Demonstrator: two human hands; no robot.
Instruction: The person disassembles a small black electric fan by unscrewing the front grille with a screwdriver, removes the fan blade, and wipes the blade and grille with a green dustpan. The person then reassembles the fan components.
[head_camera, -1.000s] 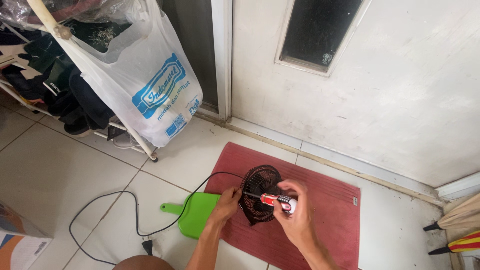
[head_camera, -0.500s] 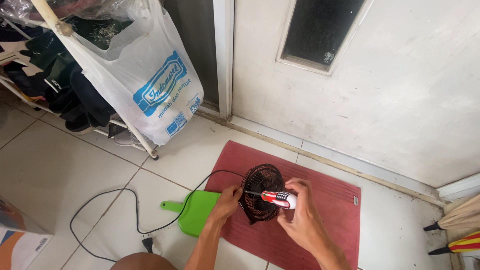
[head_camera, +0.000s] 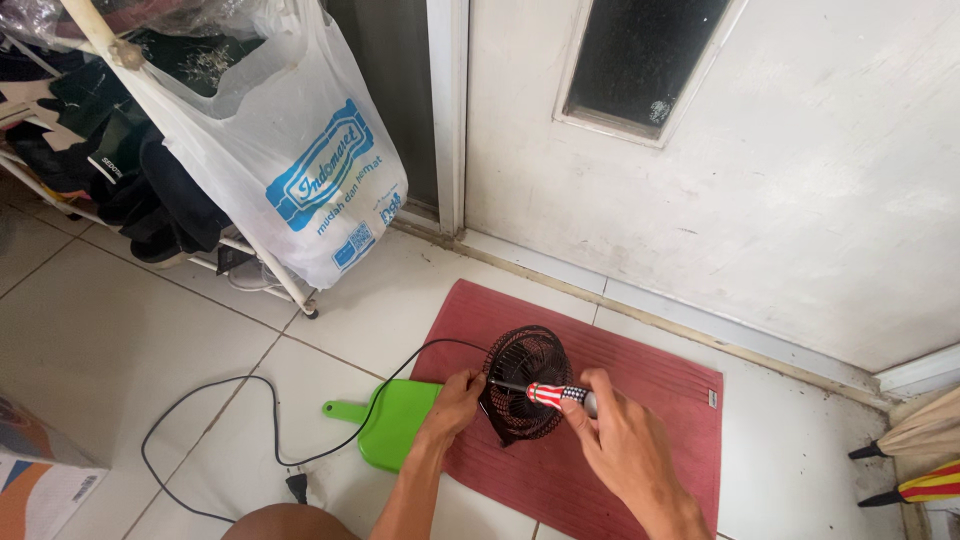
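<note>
A small dark fan with a round wire grille stands on a red mat. My left hand grips the grille's left edge and steadies it. My right hand is closed on a screwdriver with a red, white and dark handle; its thin shaft points left, and the tip meets the fan's rim near my left fingers. The fan's black cord loops across the tiles to a plug.
A green plastic dustpan lies at the mat's left edge. A white plastic bag hangs from a clothes rack at the left. A white door closes the far side. Umbrella tips lie at right, a box at the bottom left.
My right hand has slid lower and rolled on the screwdriver handle, which now lies flatter. The fan and my left hand stay in place.
</note>
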